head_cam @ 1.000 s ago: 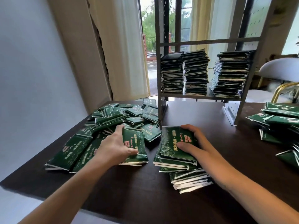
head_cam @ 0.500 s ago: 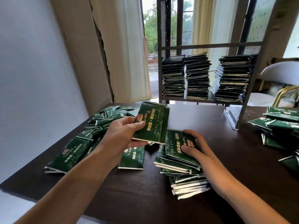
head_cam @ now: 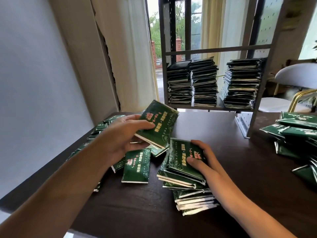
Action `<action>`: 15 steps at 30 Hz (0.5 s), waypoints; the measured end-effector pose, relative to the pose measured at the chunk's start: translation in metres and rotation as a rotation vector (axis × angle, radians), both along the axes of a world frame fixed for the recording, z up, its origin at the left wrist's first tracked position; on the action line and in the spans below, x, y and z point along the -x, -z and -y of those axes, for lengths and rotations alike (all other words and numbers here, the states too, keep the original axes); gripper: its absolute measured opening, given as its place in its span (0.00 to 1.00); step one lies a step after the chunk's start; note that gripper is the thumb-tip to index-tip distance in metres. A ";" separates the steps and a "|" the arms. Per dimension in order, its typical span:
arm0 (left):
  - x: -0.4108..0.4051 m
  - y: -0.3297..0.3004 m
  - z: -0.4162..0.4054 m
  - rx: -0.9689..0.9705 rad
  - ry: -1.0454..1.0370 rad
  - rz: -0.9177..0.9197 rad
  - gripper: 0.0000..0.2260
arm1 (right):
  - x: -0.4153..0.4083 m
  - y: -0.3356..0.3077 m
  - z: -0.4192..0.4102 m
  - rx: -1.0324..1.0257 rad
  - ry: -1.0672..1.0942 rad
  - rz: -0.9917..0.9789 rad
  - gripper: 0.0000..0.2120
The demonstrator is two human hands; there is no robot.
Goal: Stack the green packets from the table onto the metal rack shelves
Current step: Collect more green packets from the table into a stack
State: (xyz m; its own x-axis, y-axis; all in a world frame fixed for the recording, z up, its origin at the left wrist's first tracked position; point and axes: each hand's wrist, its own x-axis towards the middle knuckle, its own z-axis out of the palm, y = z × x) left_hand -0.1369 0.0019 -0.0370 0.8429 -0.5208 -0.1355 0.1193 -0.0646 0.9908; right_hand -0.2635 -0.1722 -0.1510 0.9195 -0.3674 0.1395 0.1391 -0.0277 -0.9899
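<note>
We see our left hand [head_cam: 123, 134] raised above the dark table [head_cam: 231, 162], forearm reaching in from 7 o'clock, thumb laid across the top of a small bundle of green packets [head_cam: 158, 124] and the fingers curled beneath it, so the bundle is gripped and tilted with its far end pointing toward 1 o'clock. It hangs clear of the table, above the loose packets [head_cam: 104, 124] scattered at 9 o'clock and just beyond a single packet [head_cam: 136, 166] lying flat below the hand.

Our right hand [head_cam: 204, 160] comes in from 5 o'clock and rests on a leaning pile of packets [head_cam: 184, 170] at the centre of the table, thumb pressed on the top face, fingers wrapped round the pile's far and right edge. The pile fans out toward us at its base.

At 12 o'clock stands the metal rack [head_cam: 217, 49], its lower shelf carrying 3 tall stacks of packets [head_cam: 204, 83]. More packets [head_cam: 295, 133] lie heaped at 3 o'clock on the table. A white chair [head_cam: 296, 76] shows behind the rack.
</note>
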 end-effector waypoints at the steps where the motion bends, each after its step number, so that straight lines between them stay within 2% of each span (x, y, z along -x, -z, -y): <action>1: -0.001 -0.001 0.001 0.014 -0.012 0.002 0.13 | 0.000 0.000 0.000 -0.002 -0.004 0.005 0.27; 3: 0.000 -0.005 0.001 0.011 -0.009 0.030 0.16 | 0.000 0.001 0.000 -0.005 -0.005 0.006 0.26; 7: 0.006 -0.014 -0.006 -0.036 -0.020 0.172 0.32 | 0.000 0.002 0.000 -0.008 -0.012 0.011 0.25; 9: 0.007 -0.019 -0.008 -0.033 -0.055 0.229 0.34 | 0.000 0.001 -0.002 -0.007 -0.016 0.020 0.26; 12: 0.006 -0.018 -0.004 0.012 -0.070 0.203 0.28 | 0.001 -0.002 -0.004 -0.007 -0.019 0.022 0.26; 15: 0.001 -0.008 0.006 0.019 -0.054 0.107 0.18 | 0.001 0.000 -0.004 -0.018 -0.010 0.010 0.22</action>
State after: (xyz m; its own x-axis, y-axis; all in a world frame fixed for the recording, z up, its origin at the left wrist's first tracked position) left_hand -0.1376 -0.0046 -0.0292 0.8787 -0.4761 -0.0337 0.0156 -0.0420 0.9990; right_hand -0.2642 -0.1678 -0.1507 0.9216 -0.3611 0.1425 0.1494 -0.0088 -0.9887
